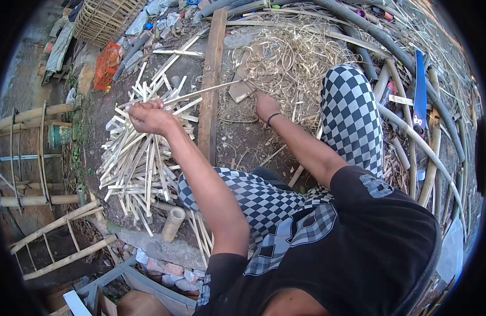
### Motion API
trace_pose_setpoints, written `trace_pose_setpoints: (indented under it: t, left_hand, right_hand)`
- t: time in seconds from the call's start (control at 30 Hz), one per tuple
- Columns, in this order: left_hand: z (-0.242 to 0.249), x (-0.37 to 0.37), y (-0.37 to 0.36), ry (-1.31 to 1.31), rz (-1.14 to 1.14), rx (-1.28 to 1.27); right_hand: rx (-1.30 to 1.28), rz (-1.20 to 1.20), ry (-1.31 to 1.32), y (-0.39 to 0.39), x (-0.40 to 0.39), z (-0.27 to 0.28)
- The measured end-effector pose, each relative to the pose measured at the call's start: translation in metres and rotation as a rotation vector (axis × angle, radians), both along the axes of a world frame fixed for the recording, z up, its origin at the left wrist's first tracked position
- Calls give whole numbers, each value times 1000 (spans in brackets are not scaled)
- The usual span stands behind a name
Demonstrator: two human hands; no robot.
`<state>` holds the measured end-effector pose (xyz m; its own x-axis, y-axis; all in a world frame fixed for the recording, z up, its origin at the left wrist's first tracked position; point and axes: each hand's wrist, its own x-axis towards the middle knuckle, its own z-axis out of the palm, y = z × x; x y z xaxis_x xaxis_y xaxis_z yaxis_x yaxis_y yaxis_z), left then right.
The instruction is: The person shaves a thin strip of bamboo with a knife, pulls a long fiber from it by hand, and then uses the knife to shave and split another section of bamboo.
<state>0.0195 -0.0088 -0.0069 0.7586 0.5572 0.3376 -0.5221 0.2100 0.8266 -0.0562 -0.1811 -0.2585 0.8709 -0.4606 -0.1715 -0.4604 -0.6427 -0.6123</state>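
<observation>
My left hand is closed, pinching one end of a thin bamboo strip. The strip stretches right across a wooden plank to a small flat board. Beside the strip's far end is my right hand, closed, wearing a dark wristband. From this fist a narrow dark blade, seemingly a knife, points at the strip; its handle is hidden by the fingers. A heap of curly shavings lies just beyond. Under my left hand spreads a large pile of split bamboo sticks.
An orange crate and a woven basket stand at the upper left. On the right, a blue-bladed saw lies among bamboo poles. A cut bamboo tube and a bamboo ladder are at the lower left.
</observation>
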Motion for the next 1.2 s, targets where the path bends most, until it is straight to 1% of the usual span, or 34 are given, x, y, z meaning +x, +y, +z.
trace_pose_setpoints:
  t: [0.03,0.1,0.13,0.2,0.23,0.3,0.33,0.4,0.47,0.53,0.6,0.67,0.7,0.73,0.8,0.83,0.9,0.97,1.0,1.07,1.1,1.13,1.17,1.2]
  left_hand:
    - [0,0,-3,-1,-1,11]
    - [1,1,-9,10,24,20]
    - [1,4,-9,11,24,20]
    - [-1,7,-8,-1,33,49]
    - [-1,8,-7,-33,34,87]
    - [1,7,-10,-19,18,78]
    - [4,6,-11,-6,3,74]
    - [5,5,-12,-5,21,81]
    - [-1,9,-5,0,32,34]
    - [-4,7,-2,-6,20,42]
    - [-6,9,0,-35,-28,27]
    - [-6,10,3,-36,-35,26]
    - [-6,11,4,20,41,-14]
    - [1,9,3,72,118,-60]
    - [21,-6,10,108,225,-102]
    - [27,-7,22,80,188,-200]
    - [37,-6,48,47,157,-365]
    - [49,-9,58,74,185,-520]
    - [50,-7,63,50,189,-544]
    - [32,5,76,13,29,-638]
    - [24,11,79,0,-62,-648]
    - [16,16,75,-19,-61,-670]
    - [10,20,68,-20,-178,-749]
    - [1,26,63,-23,-298,-826]
  right_hand:
    - [-7,-9,-13,2,7,7]
    - [7,60,37,21,21,21]
    - [7,61,38,27,21,38]
    - [5,198,-78,33,10,82]
    - [4,200,-69,38,5,87]
    - [33,263,-151,43,3,97]
    - [34,264,-155,42,4,86]
    - [15,198,-199,34,-3,40]
    - [35,-14,97,17,-7,-21]
    - [14,14,135,-3,-19,-34]
    - [-16,37,167,-6,-14,-45]
    - [79,-58,155,8,-5,-59]
    - [154,-83,135,9,-17,-26]
    - [144,-75,120,6,-13,-41]
    - [307,29,110,-8,-2,-63]
    - [291,30,89,-11,1,-45]
    - [1165,-142,-3,-6,5,1]
    - [1316,-98,-147,-2,-3,103]
    - [1297,-73,-160,-7,1,138]
    - [1278,15,-319,-23,9,199]
    - [1361,59,-368,-37,7,231]
    - [1443,104,-415,-51,10,259]
    - [1420,56,-444,-64,17,278]
    - [1432,123,-469,-80,21,294]
